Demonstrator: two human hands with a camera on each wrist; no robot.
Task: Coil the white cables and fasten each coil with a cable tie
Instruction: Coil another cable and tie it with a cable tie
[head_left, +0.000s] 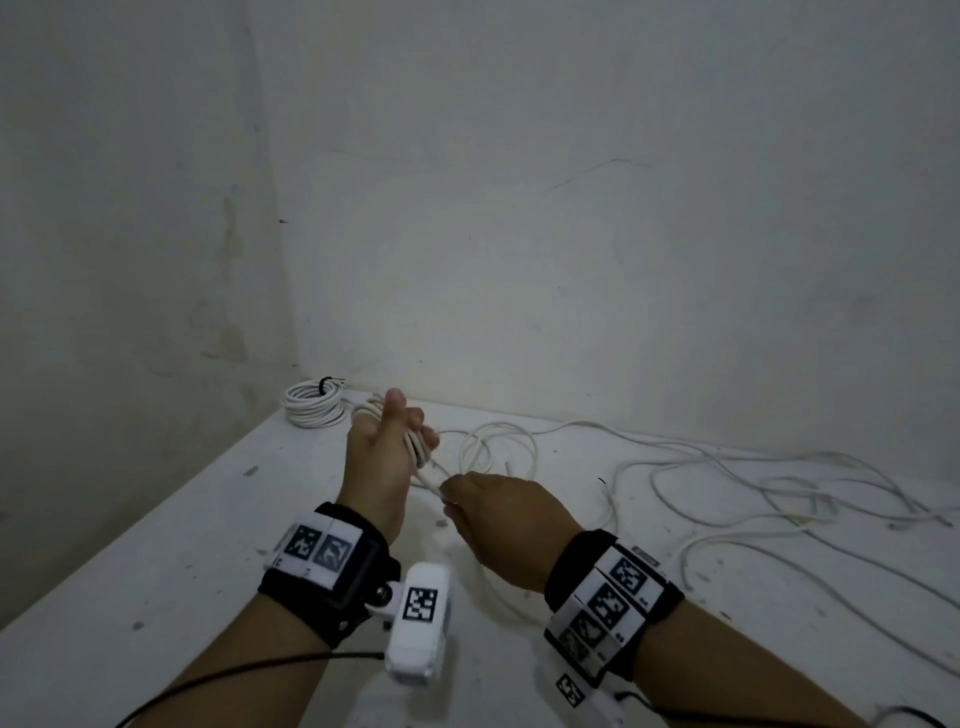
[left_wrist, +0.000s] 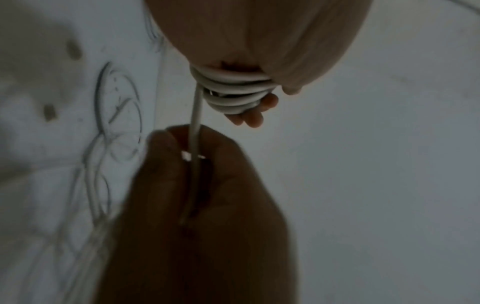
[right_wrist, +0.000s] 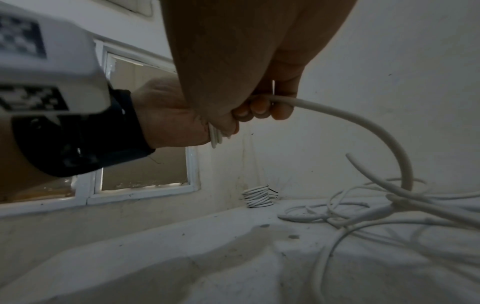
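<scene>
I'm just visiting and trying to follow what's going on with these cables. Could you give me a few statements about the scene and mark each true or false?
1. The left hand has white cable loops wound around it. True.
2. The right hand is empty. False: it pinches the cable strand running to the loops.
3. A finished coil with a black tie lies in the table's far corner. True.
4. All cables are already coiled. False: loose white cable sprawls over the table.
</scene>
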